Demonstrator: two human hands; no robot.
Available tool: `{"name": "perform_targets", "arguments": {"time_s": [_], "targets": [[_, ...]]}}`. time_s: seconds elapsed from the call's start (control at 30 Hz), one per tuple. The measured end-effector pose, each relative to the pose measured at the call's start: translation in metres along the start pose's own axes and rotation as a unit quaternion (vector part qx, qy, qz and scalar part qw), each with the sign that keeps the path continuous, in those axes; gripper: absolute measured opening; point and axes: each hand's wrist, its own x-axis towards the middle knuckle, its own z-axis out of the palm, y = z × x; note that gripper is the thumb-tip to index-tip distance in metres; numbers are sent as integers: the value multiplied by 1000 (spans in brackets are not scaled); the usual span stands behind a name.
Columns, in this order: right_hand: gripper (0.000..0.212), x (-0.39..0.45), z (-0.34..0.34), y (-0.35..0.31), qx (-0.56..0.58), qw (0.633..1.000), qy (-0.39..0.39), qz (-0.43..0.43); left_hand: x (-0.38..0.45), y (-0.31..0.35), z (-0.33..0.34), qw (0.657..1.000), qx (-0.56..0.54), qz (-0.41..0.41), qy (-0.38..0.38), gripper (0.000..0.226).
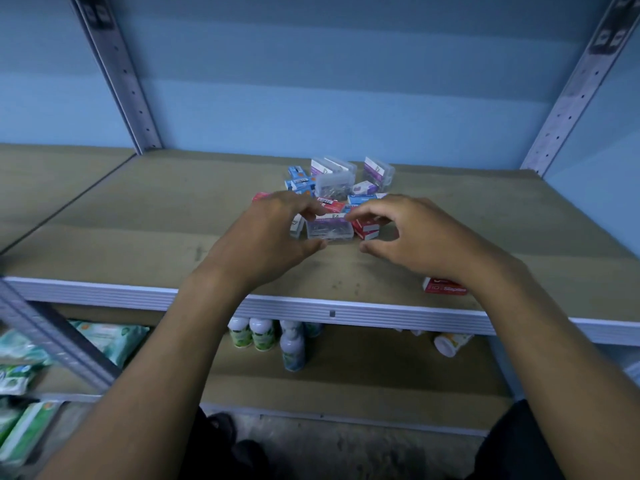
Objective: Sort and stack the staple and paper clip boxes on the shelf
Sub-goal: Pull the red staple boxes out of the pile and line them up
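Both forearms reach over the front edge of the shelf (145, 216) toward a jumble of small boxes (341, 183) lying mid-shelf. Left hand (266, 233) and right hand (412, 233) flank a clear paper clip box (330, 231), its long axis running left to right between them. Left grip looks curled onto the box's near left corner; right grip hangs part open, apparently touching nothing, just beside red staple boxes (366, 227). One red staple box (441, 285) lies apart near the edge.
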Motion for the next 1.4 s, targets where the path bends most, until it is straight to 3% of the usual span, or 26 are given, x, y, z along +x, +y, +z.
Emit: {"name": "perform_targets", "arguments": {"time_s": [0.13,0.27,0.5,0.73,1.0,1.23,1.4], "targets": [[57,13,12,-3,-18,1000,-9,-6,4,-8,-2,1000,13,-23,-4,45],[65,24,20,-4,-30,999,-16,-3,11,-19,-1,997,21,-35,-60,66],[63,35,27,-5,-49,998,-33,17,20,-42,1,987,25,-77,-138,92],[58,42,31,-5,-87,995,-41,27,25,-46,5,985,42,-56,-157,73],[58,45,34,-6,-97,994,-43,40,26,-47,3,986,35,-83,-142,83],[76,46,28,-11,-107,989,-66,81,24,-46,6,987,-5,-106,-118,82],[78,44,28,-11,-45,995,-47,73,23,-40,5,985,-67,-115,-113,86]]}}
